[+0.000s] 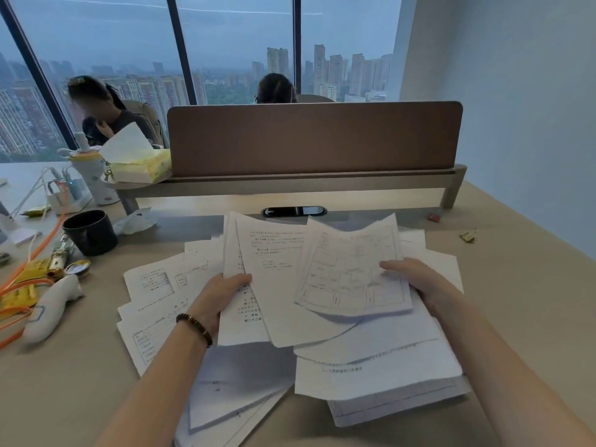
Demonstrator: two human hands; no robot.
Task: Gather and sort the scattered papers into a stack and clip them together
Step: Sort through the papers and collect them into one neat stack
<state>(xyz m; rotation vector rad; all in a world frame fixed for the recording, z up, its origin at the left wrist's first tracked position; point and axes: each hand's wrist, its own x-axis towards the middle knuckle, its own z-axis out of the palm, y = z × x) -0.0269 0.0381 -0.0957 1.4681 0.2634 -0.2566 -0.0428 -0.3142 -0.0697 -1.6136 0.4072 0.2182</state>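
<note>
Still mid-gather here: left hand [222, 295] pinched a fanned bunch of papers [274, 285], right hand [416, 279] gripped a form sheet [351, 269], all raised just above the loose pile [371, 366]. Next they'd need squaring up, then the gold binder clip [468, 236], well right of the pile.

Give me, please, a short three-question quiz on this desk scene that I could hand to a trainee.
1. True or false: the left hand grips several sheets lifted off the desk.
2. Which lies on the far right of the desk? A) black mug B) gold binder clip C) tissue box
3. Fill in: the right hand holds a sheet printed with a ____.

Key
1. True
2. B
3. Boxed form or table; its text is too small to read.
</note>
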